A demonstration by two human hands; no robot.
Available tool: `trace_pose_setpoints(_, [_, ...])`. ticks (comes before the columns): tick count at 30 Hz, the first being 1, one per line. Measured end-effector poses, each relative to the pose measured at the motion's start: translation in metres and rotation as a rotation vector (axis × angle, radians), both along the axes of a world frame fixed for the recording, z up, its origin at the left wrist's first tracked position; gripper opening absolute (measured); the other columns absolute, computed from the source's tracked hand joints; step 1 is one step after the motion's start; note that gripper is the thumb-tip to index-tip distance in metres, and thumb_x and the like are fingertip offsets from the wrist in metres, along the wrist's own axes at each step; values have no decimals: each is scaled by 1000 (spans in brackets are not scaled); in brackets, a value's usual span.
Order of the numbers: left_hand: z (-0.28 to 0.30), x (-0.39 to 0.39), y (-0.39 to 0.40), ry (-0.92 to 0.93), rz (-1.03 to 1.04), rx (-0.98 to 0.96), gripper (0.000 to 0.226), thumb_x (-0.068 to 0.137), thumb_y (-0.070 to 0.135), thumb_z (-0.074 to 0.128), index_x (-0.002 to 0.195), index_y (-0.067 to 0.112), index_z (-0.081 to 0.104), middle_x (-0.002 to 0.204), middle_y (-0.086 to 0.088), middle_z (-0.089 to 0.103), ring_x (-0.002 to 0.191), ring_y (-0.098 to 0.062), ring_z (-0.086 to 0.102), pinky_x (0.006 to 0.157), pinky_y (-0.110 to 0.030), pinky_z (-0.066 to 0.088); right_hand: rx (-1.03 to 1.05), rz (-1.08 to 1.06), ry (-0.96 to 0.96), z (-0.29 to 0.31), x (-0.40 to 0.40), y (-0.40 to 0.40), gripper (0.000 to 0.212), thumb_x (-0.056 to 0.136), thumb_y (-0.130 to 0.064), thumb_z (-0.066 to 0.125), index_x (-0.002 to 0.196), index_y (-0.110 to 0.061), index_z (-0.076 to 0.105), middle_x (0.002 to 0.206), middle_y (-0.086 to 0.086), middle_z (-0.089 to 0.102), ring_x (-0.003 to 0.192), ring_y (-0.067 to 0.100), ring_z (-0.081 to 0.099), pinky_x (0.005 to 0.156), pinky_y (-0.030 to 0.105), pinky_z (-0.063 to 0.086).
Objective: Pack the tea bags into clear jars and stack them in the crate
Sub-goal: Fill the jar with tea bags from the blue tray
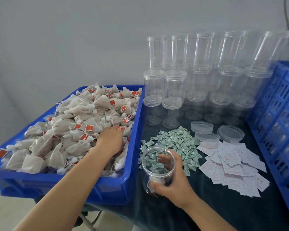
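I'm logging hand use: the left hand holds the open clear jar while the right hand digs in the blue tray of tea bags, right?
Swapped. In the head view, the right hand holds the open clear plastic jar, and the left hand digs in the blue plastic tray of white mesh tea bags.

A single wide-angle camera worn on the person's head looks forward and down from close above the table (198, 214), with both forearms entering from the bottom edge, the blue tub (133, 124) filling the left half, the jars (198, 77) at upper right, and a bare wall across the top.
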State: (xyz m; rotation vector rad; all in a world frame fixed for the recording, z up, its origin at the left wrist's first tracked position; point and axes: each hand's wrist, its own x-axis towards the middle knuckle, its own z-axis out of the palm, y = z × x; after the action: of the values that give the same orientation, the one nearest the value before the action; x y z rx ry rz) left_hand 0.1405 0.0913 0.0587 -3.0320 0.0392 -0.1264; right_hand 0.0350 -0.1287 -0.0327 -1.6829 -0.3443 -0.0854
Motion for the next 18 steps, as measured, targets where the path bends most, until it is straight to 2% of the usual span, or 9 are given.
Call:
trace_pose_setpoints(7, [6,-9,0,-71,-50,-35,19,92,14,56,110,11,60,115,-6,54,108,-23,48,88,-33,44,5,3,0,0,-1,0,91,59,-32,86,122,-70,31,124,-32,51,125,-5,49,92,8,43])
trace_pose_setpoints(10, [15,-15,-4,-112,-38,-177,9,93,21,56,99,14,57,101,-3,60,91,-20,53,76,-31,47,4,0,-3,1,0,0,92,60,-33,86,122,-70,30,124,-32,51,125,-5,49,93,8,43])
trace_pose_setpoints(13, [23,-19,-8,-192,-39,-341,11,94,23,56,90,17,48,81,0,59,71,-16,52,61,-27,40,3,-3,0,2,0,0,92,59,-33,86,122,-70,30,124,-32,50,125,-4,49,93,8,43])
trace_pose_setpoints(18, [30,-27,-10,-397,-139,-558,15,93,17,59,86,18,45,65,4,56,55,-17,55,53,-32,49,4,2,0,2,-1,0,92,60,-33,86,124,-69,30,124,-31,50,126,-3,49,93,9,43])
